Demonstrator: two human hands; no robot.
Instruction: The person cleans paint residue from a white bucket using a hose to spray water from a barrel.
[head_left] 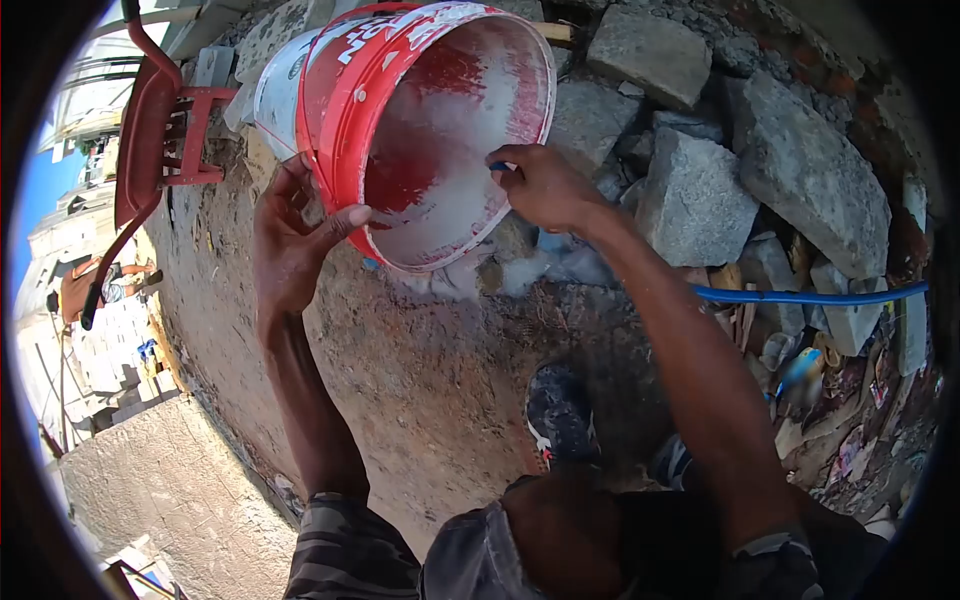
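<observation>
A red and white plastic bucket (345,130) is tilted with its mouth toward me. Whitish residue and a pale, wet-looking film coat its inside. My left hand (292,235) grips the bucket's near left side, thumb at the rim and fingers by the thin wire handle. At the right of the mouth, my right hand (545,185) is closed on a blue hose end (498,167), whose tip points into the bucket. A length of blue hose (810,297) emerges beyond my right forearm; the forearm hides how the two parts join.
Broken concrete blocks (697,197) are heaped behind and right of the bucket, with litter (800,375) below them. A red wheelbarrow (150,130) stands at left. Farther off is another person (90,285). My shoe (560,412) rests on the dirt ground (420,370).
</observation>
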